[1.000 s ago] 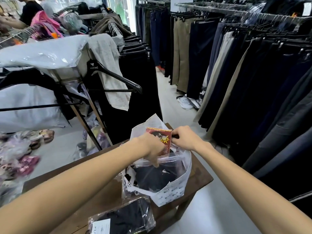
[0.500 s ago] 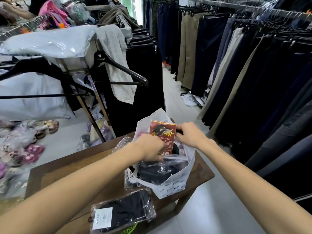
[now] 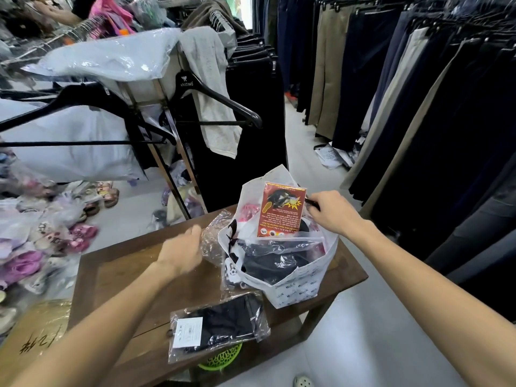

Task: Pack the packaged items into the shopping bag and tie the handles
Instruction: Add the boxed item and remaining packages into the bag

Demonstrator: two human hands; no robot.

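Note:
A white printed shopping bag [image 3: 296,289] stands open on the right end of a brown wooden table [image 3: 120,272]. Inside it lie dark clothes in clear wrappers [image 3: 273,261], and a red printed packet [image 3: 282,210] stands upright at its far side. My right hand [image 3: 332,213] grips the bag's far right rim beside that packet. My left hand [image 3: 181,250] is blurred, fingers apart, just left of a crumpled clear wrapper [image 3: 212,241] at the bag's left side. A flat clear pack with a black garment and white label [image 3: 217,325] lies on the table's near edge.
Racks of dark and beige trousers [image 3: 418,107] line the right side and the back. A rack with black hangers [image 3: 217,96] and plastic-covered bundles stands behind the table. Bagged pink sandals [image 3: 42,241] lie on the floor at the left. A green basket [image 3: 223,358] sits under the table.
My left hand has come out of the bag and moved left over the table. My right hand stays on the bag's rim. The view has tilted down.

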